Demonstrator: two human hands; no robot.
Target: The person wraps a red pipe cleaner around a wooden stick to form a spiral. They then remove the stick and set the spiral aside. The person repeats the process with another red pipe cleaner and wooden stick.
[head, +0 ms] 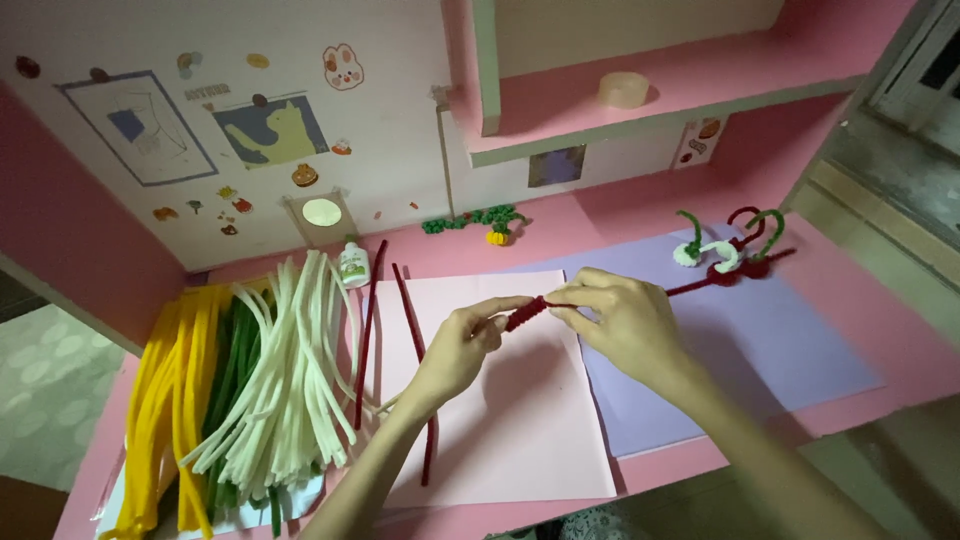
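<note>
Here, nearest the camera, two bare forearms reach up over the pink desk (pixel 800 270). The left hand (pixel 462 345) is closed, pinching one end of a dark red pipe cleaner (pixel 527 312) between thumb and fingertips. The right hand (pixel 622 315) is closed too, gripping the same piece from the other side, so the short coiled stretch sits between both hands, held just above a pale pink paper sheet (pixel 500 420). From the right hand the red stem runs on toward the right, over a lilac paper sheet (pixel 770 340).

To the left lie loose bundles of pipe cleaners: yellow ones (pixel 165 400) at the edge, green ones (pixel 232 380) beside them, then white ones (pixel 290 370) spread in a fan. Two straight dark red stems (pixel 368 330) lie between the white bundle and the hands.

Farther back, a small white glue bottle (pixel 353 264) stands near the wall (green cap on top). On the lilac sheet rest finished twisted shapes (pixel 725 250) in red, white and green. A small green and orange figure (pixel 490 225) sits by the wall, and a roll of tape (pixel 625 89) lies on the pink shelf (pixel 720 80) above.
</note>
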